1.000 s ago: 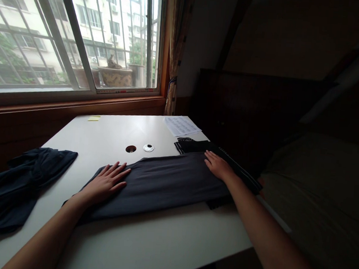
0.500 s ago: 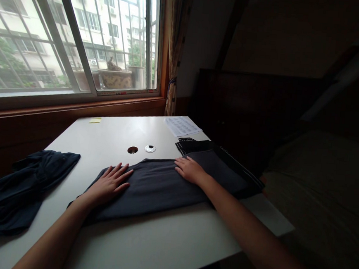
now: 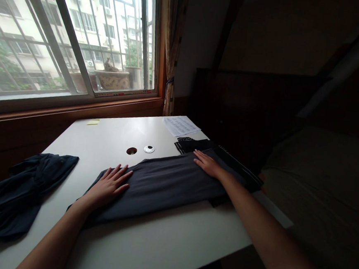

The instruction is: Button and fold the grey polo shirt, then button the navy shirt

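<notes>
A dark grey-blue folded garment [image 3: 163, 185] lies flat and lengthwise across the white table [image 3: 158, 244]. My left hand [image 3: 110, 185] rests palm down on its left end, fingers spread. Near the garment's right end, my right hand [image 3: 207, 163] lies flat on the cloth with its fingers stretched out. That right end overlaps black folded cloth [image 3: 194, 145] with white edge lines. The exact kind of the grey-blue garment cannot be made out.
A crumpled dark navy garment [image 3: 29, 189] lies at the table's left edge. Farther back are a cable hole [image 3: 131, 151], its round cover [image 3: 149, 149], printed sheets [image 3: 181, 126] and a yellow note [image 3: 93, 122]. A barred window [image 3: 112, 42] stands behind.
My right hand has slid to the right along the garment toward its right end. My left hand stays in place. The view has shifted slightly.
</notes>
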Tool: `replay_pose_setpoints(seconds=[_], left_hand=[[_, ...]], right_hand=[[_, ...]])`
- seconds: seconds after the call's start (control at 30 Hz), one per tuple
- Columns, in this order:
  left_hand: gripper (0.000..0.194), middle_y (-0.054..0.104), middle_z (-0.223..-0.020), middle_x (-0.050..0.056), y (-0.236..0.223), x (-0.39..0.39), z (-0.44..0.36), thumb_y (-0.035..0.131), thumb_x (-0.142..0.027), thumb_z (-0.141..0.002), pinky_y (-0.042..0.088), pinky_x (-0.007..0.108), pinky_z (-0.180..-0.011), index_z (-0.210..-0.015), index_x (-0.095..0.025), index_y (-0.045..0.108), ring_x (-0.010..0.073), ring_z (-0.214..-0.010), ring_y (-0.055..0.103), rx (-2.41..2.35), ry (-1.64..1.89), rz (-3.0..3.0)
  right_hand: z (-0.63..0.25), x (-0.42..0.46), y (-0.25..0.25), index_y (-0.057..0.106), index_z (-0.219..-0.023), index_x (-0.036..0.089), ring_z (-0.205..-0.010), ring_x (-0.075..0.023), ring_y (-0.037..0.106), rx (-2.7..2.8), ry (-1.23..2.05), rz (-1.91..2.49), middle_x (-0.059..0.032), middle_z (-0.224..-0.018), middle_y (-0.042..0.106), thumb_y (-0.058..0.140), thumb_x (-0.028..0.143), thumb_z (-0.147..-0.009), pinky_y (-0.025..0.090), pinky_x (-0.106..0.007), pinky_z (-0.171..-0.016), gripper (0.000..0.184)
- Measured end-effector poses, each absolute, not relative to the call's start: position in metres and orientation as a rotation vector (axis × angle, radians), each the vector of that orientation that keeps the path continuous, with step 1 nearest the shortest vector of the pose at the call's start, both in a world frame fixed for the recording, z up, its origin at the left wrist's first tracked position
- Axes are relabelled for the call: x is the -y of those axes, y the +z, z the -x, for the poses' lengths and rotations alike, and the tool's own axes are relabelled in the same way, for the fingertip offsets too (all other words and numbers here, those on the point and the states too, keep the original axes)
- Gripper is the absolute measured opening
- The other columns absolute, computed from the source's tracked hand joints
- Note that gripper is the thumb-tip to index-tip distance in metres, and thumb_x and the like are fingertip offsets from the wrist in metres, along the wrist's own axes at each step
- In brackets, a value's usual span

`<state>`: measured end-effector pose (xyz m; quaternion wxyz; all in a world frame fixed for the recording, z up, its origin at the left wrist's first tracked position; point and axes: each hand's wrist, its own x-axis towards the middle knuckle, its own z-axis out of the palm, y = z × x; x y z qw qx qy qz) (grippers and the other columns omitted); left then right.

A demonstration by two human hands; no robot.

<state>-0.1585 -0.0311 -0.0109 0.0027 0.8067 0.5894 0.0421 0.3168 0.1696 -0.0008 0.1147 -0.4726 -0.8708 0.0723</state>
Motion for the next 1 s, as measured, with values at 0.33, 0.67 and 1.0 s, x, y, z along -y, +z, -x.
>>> replay_pose_setpoints(seconds=[0.33,0.67,1.0], left_hand=[[0.058,0.012,-0.166,-0.004,-0.013,0.03,0.16,0.032,-0.059,-0.102,0.01,0.054,-0.124,-0.156,-0.041,0.021,0.0302,-0.154,0.011,-1.846,0.149,-2.546],[0.062,0.018,-0.165,0.0,-0.008,0.033,0.166,0.039,-0.061,-0.099,0.015,0.06,-0.122,-0.155,-0.04,0.026,0.0338,-0.152,0.017,-1.847,0.198,-2.439],[0.067,0.057,-0.145,0.01,0.013,0.044,0.231,0.051,-0.066,-0.089,0.041,0.047,-0.113,-0.141,-0.024,0.056,0.0324,-0.132,0.054,-1.783,0.62,-2.032]], right_hand=[[-0.368,-0.159,0.001,0.048,-0.147,0.013,-0.145,-0.0259,0.039,2.43,-0.155,1.697,-0.0103,-0.158,0.04,0.033,0.034,-0.101,0.031,-0.041,-0.12,0.054],[-0.396,-0.104,0.018,0.054,-0.142,0.016,-0.122,-0.0337,0.055,2.326,-0.351,1.858,-0.0166,-0.14,0.055,0.048,0.027,-0.095,0.044,-0.044,-0.104,0.049],[-0.418,-0.091,0.031,0.068,-0.112,0.016,-0.103,-0.038,0.065,1.983,-0.047,2.302,-0.0176,-0.106,0.071,0.054,0.061,-0.087,0.047,-0.046,-0.084,0.054]])
